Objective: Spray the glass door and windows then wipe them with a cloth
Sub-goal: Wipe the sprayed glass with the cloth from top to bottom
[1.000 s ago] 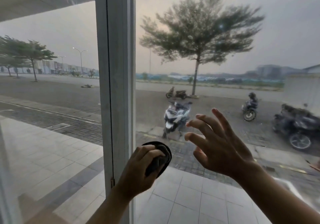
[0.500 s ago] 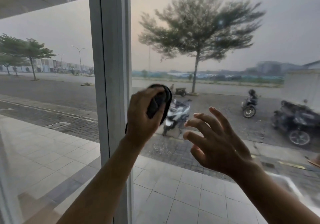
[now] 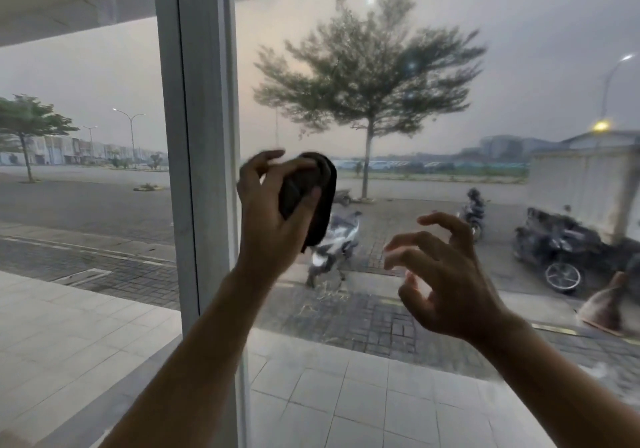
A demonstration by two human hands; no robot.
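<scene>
- The left hand (image 3: 273, 212) grips a dark cloth (image 3: 313, 194), with the thumb across its near face and the fingers curled over its top edge.
- The cloth is soft and matte, bunched into a thick rounded oval pad with a folded rim showing on its right side.
- It sits against the right glass pane (image 3: 485, 31), close to that pane's left edge and about halfway up.
- The right hand (image 3: 450, 288) is raised before the same pane, lower and to the right of the cloth. It holds nothing, and its fingers are spread and loosely bent. Whether its fingertips touch the glass cannot be told.
- The pane looks hazy, with faint streaks and specks across its lower part.
- A smooth, pale upright frame post (image 3: 204, 118) with straight, squared edges stands just left of the cloth. It separates this pane from the left pane (image 3: 86, 128).
- Through the glass lie pale square floor tiles (image 3: 346, 399) and then dark brick paving (image 3: 363, 323).
- A white scooter (image 3: 334, 243), a dark motorbike (image 3: 561, 253) and a feathery tree (image 3: 367, 76) stand beyond.
</scene>
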